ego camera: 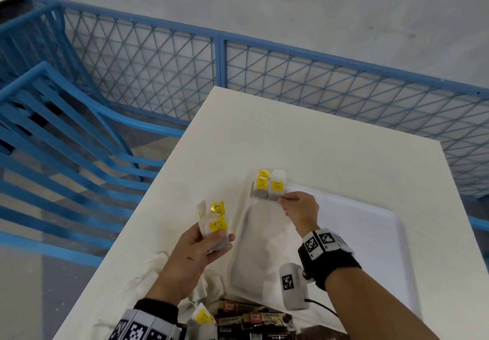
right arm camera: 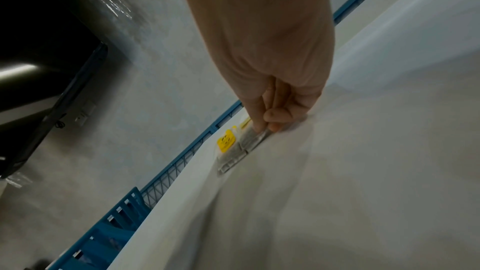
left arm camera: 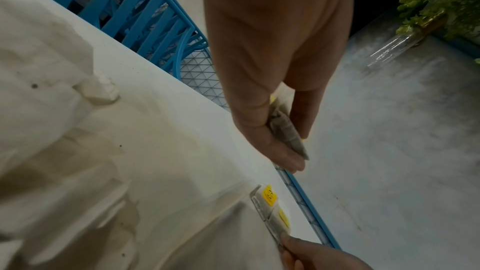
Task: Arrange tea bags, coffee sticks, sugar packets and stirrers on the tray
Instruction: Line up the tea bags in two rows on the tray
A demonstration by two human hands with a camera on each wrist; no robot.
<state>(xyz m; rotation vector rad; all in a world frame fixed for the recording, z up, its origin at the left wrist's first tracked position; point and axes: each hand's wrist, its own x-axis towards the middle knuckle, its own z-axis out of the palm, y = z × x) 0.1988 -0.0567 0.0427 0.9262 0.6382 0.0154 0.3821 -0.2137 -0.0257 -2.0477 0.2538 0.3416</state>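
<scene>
Coffee sticks (ego camera: 254,318) cut off, left hand (ego camera: 195,255) gripping tea bags (ego camera: 215,224), right hand (ego camera: 300,208) seemingly pinching another.

Coffee sticks (ego camera: 254,321) cut off by bottom edge.

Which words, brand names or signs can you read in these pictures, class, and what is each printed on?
"Great Taste": coffee sticks near the table's near edge.
"GRANULES": the same coffee sticks.
Yellow labels on the tea bags pinched by the right hand: black marks, too small to read.
Yellow labels on the tea bags held in the left hand: unreadable.
Wrist bands: black-and-white square codes, no words.
</scene>
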